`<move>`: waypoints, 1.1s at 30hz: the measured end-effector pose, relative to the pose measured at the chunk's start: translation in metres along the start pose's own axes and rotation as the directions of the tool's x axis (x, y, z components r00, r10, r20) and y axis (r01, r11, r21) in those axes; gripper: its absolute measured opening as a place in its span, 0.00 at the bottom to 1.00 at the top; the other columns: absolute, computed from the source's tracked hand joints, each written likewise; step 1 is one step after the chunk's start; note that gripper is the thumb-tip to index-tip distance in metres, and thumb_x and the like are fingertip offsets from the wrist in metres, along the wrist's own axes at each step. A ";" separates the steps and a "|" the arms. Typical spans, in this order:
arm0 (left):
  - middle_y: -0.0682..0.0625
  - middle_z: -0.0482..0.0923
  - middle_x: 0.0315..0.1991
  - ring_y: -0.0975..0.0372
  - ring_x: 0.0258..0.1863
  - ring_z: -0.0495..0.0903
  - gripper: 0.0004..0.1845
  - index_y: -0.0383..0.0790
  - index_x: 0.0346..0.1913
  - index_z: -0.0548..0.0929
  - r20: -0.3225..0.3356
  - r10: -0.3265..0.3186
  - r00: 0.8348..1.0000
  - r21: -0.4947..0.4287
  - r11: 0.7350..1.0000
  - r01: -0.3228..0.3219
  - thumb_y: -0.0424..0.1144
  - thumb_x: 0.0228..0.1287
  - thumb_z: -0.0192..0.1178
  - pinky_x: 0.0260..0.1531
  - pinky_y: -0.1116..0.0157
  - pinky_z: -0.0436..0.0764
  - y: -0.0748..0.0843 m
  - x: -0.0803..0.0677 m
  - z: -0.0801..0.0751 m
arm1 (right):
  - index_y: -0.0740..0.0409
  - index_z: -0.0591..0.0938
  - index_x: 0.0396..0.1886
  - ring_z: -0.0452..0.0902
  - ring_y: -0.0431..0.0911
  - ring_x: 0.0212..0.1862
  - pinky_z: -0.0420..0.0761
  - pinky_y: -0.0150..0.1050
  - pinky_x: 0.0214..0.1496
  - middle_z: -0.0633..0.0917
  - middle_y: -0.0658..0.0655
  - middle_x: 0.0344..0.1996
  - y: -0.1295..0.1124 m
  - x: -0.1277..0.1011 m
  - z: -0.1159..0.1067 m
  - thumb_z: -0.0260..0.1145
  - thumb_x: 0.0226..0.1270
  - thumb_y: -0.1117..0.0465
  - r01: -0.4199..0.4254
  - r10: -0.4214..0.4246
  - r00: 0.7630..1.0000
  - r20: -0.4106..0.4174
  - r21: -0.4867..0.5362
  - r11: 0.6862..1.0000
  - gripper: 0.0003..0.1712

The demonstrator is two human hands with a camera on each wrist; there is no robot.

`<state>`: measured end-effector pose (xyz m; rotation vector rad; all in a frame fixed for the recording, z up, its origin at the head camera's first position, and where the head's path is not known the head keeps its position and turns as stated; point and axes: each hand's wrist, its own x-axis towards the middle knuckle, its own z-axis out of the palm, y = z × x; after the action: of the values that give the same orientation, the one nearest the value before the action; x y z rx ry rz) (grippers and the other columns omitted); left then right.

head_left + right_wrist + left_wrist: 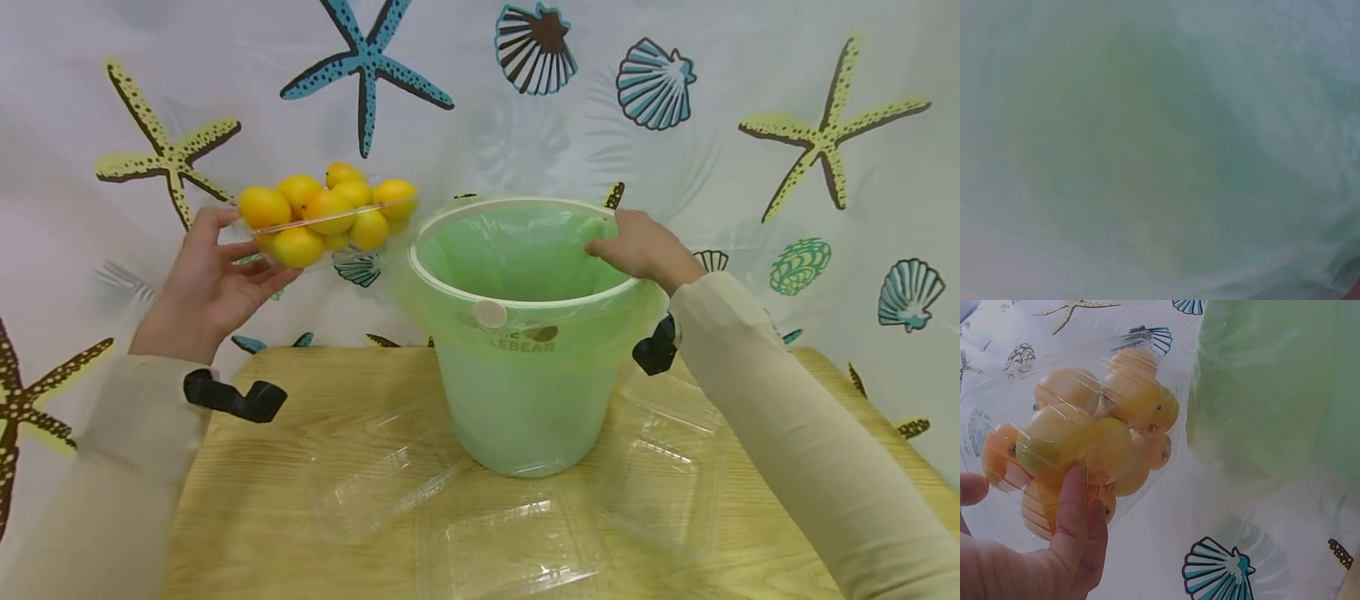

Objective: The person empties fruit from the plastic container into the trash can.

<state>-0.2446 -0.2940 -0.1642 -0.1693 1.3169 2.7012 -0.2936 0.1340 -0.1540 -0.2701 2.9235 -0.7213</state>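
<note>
Left hand: the left hand [206,287], at left of centre in the head view, holds up a clear plastic box [327,223] from below, fingers and thumb curled round its near edge; the left wrist view shows fingers [1075,506] pressed against the clear wall.
Fruit: small yellow-orange fruits [330,208] fill the box, piled above its rim, raised off the table in the upper left of the frame, just left of the bin.
Right hand: the right hand [641,248] grips the far right rim of the green bin [525,400], fingers curled over the edge onto the liner.
Bin: it stands upright at the centre of the frame on the wooden table [247,517], lined with a pale green bag [517,250] folded over the white rim.
Right wrist view: only blurred green plastic fills it; nothing more can be told.
Table: three empty clear plastic trays lie flat in front of the bin, one at lower left [375,483], one at bottom centre [517,550], one at lower right [663,475].
Backdrop: a white sheet [750,167] printed with starfish and shells hangs behind.
</note>
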 end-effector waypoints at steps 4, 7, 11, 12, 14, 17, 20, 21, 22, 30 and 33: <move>0.51 0.47 0.68 0.61 0.66 0.58 0.44 0.54 0.73 0.35 0.004 0.001 1.000 0.022 1.000 -0.001 0.52 0.66 0.54 0.61 0.65 0.72 -0.006 0.003 0.014 | 0.65 0.40 0.75 0.42 0.63 0.75 0.53 0.59 0.72 0.44 0.67 0.75 0.001 0.000 0.000 0.48 0.72 0.46 -0.001 0.001 1.000 0.000 -0.007 1.000 0.45; 0.51 0.47 0.69 0.60 0.66 0.58 0.45 0.52 0.73 0.35 0.010 -0.002 1.000 0.055 0.999 0.001 0.53 0.66 0.54 0.61 0.65 0.72 -0.012 0.005 0.025 | 0.65 0.40 0.75 0.42 0.63 0.75 0.53 0.59 0.73 0.44 0.67 0.75 0.001 0.000 0.000 0.48 0.72 0.46 0.000 0.000 1.000 -0.004 -0.008 1.000 0.45; 0.48 0.50 0.66 0.60 0.64 0.60 0.45 0.49 0.74 0.35 0.021 0.007 1.000 0.122 0.992 -0.009 0.54 0.66 0.53 0.58 0.66 0.75 -0.020 0.007 0.037 | 0.65 0.40 0.75 0.42 0.63 0.75 0.53 0.59 0.73 0.44 0.67 0.75 0.000 0.000 0.001 0.48 0.72 0.46 0.002 -0.002 1.000 -0.006 -0.008 1.000 0.45; 0.48 0.51 0.65 0.60 0.63 0.60 0.45 0.49 0.74 0.36 0.023 0.007 1.000 0.133 0.991 -0.010 0.54 0.66 0.53 0.57 0.66 0.76 -0.022 0.008 0.040 | 0.65 0.40 0.75 0.42 0.63 0.75 0.53 0.59 0.73 0.45 0.67 0.75 0.000 0.000 0.001 0.48 0.72 0.46 0.002 -0.002 1.000 -0.005 -0.007 1.000 0.45; 0.47 0.52 0.65 0.59 0.63 0.61 0.45 0.48 0.74 0.36 0.030 0.006 1.000 0.144 0.990 -0.010 0.54 0.66 0.53 0.57 0.66 0.76 -0.026 0.009 0.047 | 0.65 0.41 0.75 0.43 0.63 0.75 0.53 0.58 0.73 0.45 0.67 0.75 0.000 0.000 0.001 0.48 0.72 0.46 0.003 -0.003 1.000 -0.004 -0.006 1.000 0.45; 0.47 0.51 0.66 0.58 0.64 0.60 0.44 0.46 0.74 0.37 0.042 0.007 0.999 0.164 0.986 -0.014 0.53 0.66 0.53 0.60 0.64 0.73 -0.032 0.010 0.057 | 0.66 0.42 0.75 0.44 0.63 0.75 0.54 0.58 0.73 0.46 0.67 0.75 0.000 0.000 0.002 0.48 0.72 0.47 0.006 -0.006 1.000 -0.005 -0.008 1.000 0.45; 0.47 0.53 0.65 0.57 0.64 0.61 0.43 0.45 0.73 0.39 0.047 0.014 0.999 0.207 0.978 -0.023 0.52 0.66 0.53 0.60 0.62 0.72 -0.037 0.011 0.066 | 0.66 0.42 0.75 0.44 0.63 0.74 0.54 0.58 0.72 0.46 0.68 0.75 0.000 0.000 0.002 0.48 0.72 0.47 0.010 -0.010 1.000 -0.011 -0.016 1.000 0.45; 0.47 0.54 0.64 0.57 0.64 0.62 0.42 0.45 0.72 0.40 0.046 0.016 0.999 0.223 0.974 -0.026 0.52 0.66 0.53 0.59 0.61 0.73 -0.039 0.011 0.070 | 0.66 0.42 0.75 0.44 0.63 0.74 0.54 0.58 0.72 0.46 0.68 0.75 0.000 0.001 0.002 0.48 0.72 0.47 0.012 -0.012 1.000 -0.012 -0.016 1.000 0.45; 0.47 0.56 0.62 0.57 0.63 0.63 0.41 0.45 0.72 0.41 0.043 0.016 0.999 0.237 0.971 -0.026 0.52 0.66 0.53 0.58 0.61 0.74 -0.040 0.011 0.072 | 0.66 0.42 0.75 0.44 0.63 0.74 0.54 0.58 0.72 0.46 0.68 0.75 0.001 0.001 0.002 0.48 0.72 0.47 0.013 -0.013 1.000 -0.013 -0.017 1.000 0.45; 0.48 0.60 0.55 0.57 0.58 0.66 0.38 0.42 0.69 0.45 0.052 0.038 0.998 0.401 0.915 -0.056 0.53 0.66 0.52 0.48 0.65 0.81 -0.047 0.011 0.092 | 0.67 0.43 0.75 0.46 0.63 0.74 0.55 0.58 0.72 0.47 0.68 0.75 0.001 0.002 0.001 0.49 0.71 0.47 0.007 -0.007 1.000 -0.013 -0.016 1.000 0.45; 0.47 0.61 0.54 0.57 0.55 0.68 0.39 0.39 0.70 0.47 0.055 0.077 0.996 0.512 0.854 -0.094 0.54 0.67 0.50 0.43 0.68 0.83 -0.050 0.011 0.098 | 0.66 0.43 0.75 0.46 0.63 0.74 0.55 0.58 0.72 0.47 0.68 0.75 0.001 0.001 0.001 0.49 0.71 0.47 0.005 -0.005 1.000 -0.013 -0.013 1.000 0.45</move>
<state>-0.2512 -0.1852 -0.1446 -0.0073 2.0164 2.2886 -0.2951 0.1347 -0.1553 -0.2755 2.9419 -0.7072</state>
